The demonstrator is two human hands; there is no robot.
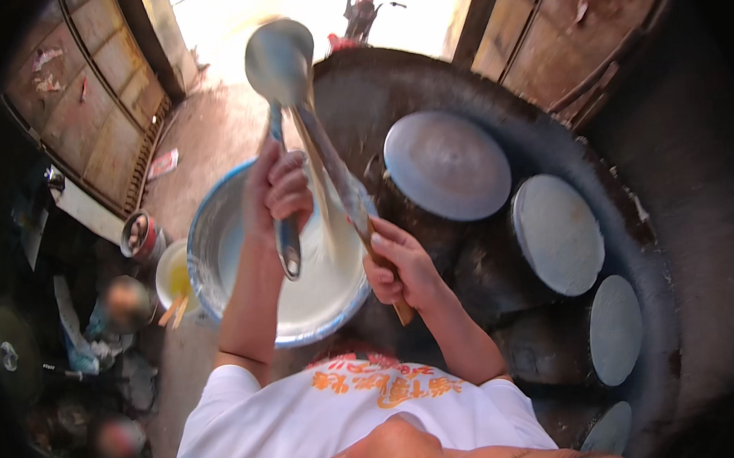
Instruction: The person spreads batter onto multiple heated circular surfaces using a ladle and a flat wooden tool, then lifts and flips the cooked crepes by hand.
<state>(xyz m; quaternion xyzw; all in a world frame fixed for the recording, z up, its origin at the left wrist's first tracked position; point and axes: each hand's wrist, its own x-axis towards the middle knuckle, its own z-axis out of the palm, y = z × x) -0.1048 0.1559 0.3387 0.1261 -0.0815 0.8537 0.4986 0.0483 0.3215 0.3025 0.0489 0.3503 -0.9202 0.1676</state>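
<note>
Food workshop; broad dark griddle; pale rounds; wide batter basin

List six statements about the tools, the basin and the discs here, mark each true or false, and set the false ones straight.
1. The left grip holds the ladle. True.
2. The right grip holds a wooden-handled tool. True.
3. The ladle lies in the right grip. False: it is in the left one.
4. The blue-rimmed basin contains pale liquid. True.
5. The basin is empty. False: the pale liquid is in it.
6. The pale round discs lie left of the basin. False: they lie to its right, on a dark round surface.
</note>
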